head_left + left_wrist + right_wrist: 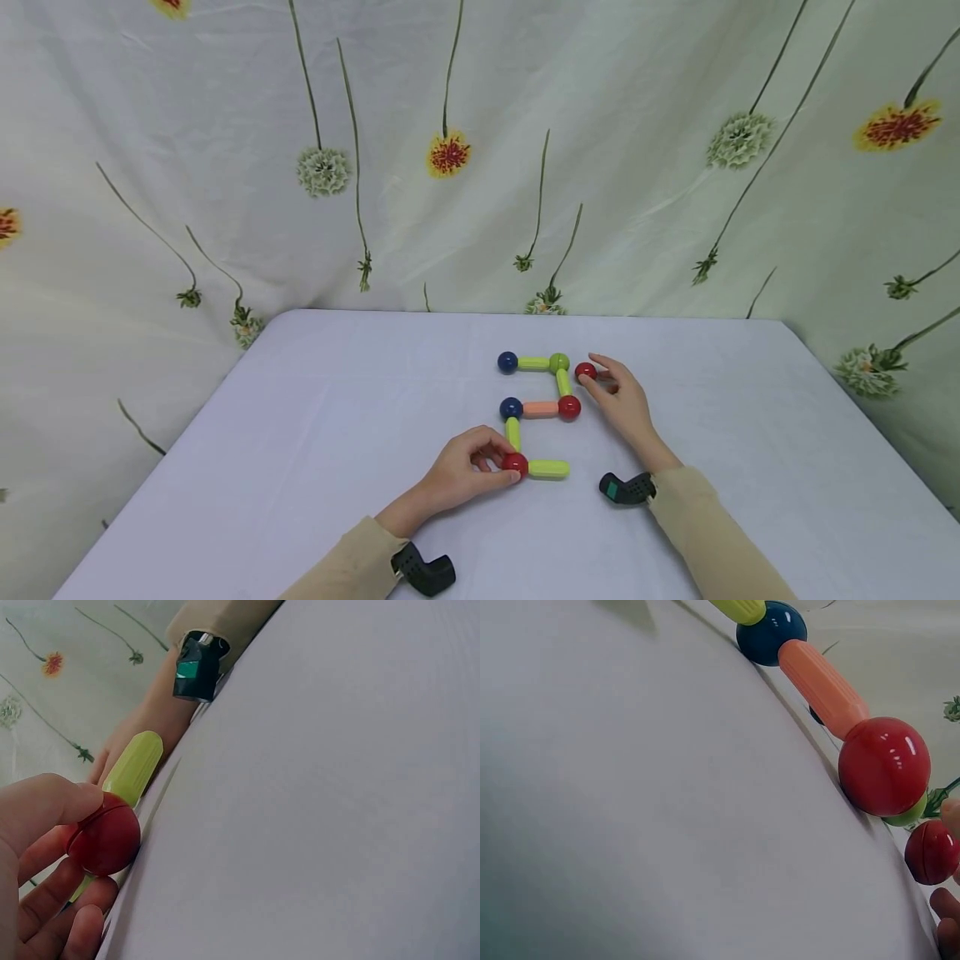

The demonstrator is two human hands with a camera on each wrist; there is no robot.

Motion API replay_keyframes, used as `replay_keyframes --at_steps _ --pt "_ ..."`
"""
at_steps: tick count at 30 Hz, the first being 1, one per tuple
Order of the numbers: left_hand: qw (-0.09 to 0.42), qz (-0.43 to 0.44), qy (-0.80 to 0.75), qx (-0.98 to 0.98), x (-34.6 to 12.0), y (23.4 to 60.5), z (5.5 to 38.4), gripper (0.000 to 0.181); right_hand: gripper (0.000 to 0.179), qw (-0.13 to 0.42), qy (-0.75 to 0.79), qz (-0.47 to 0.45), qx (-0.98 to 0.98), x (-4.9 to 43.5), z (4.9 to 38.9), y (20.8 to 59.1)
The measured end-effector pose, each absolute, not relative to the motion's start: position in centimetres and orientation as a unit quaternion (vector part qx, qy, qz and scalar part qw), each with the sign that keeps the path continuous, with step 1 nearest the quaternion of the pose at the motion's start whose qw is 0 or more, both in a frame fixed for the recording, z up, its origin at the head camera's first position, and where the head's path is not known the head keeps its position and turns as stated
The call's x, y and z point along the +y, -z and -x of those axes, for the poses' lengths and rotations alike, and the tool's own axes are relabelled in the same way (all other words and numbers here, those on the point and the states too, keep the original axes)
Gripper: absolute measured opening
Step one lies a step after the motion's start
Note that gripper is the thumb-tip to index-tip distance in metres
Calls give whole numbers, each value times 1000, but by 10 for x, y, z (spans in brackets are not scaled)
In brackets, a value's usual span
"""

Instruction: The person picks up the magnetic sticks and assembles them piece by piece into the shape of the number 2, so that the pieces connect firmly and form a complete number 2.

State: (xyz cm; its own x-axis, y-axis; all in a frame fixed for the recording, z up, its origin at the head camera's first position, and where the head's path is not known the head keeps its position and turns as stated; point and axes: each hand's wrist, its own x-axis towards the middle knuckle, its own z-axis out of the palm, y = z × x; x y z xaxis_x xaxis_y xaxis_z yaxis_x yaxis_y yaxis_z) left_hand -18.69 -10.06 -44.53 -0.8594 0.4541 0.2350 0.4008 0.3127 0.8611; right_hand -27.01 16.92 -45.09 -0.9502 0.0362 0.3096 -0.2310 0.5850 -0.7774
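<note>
A zigzag chain of balls and short rods lies on the white table. My left hand (467, 468) pinches the red ball (515, 465) at its near left corner; a yellow-green rod (549, 469) sticks out rightward from that ball. At the far right, my right hand (626, 407) holds a loose red ball (932, 853) between thumb and fingers, beside the green ball (559, 362). Also in the chain are another red ball (885, 766), an orange rod (823, 688), a blue ball (772, 634) and a far blue ball (507, 362).
The white table (300, 467) spreads out around the chain. Behind it hangs a cloth (637, 208) printed with flowers. Each wrist wears a black camera band, one on the left (425, 572) and one on the right (627, 489).
</note>
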Motion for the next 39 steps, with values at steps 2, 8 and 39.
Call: replay_keyframes --at_steps 2,8,39 --pt "26 -262 -522 811 -101 445 187 23 49 147 -453 -48 -878 169 271 451" --pt "28 -259 -522 812 -100 444 186 23 44 152 -453 -46 -877 170 273 453" --pt "37 -250 -532 808 -99 444 186 25 46 157 -478 15 -864 170 268 453"
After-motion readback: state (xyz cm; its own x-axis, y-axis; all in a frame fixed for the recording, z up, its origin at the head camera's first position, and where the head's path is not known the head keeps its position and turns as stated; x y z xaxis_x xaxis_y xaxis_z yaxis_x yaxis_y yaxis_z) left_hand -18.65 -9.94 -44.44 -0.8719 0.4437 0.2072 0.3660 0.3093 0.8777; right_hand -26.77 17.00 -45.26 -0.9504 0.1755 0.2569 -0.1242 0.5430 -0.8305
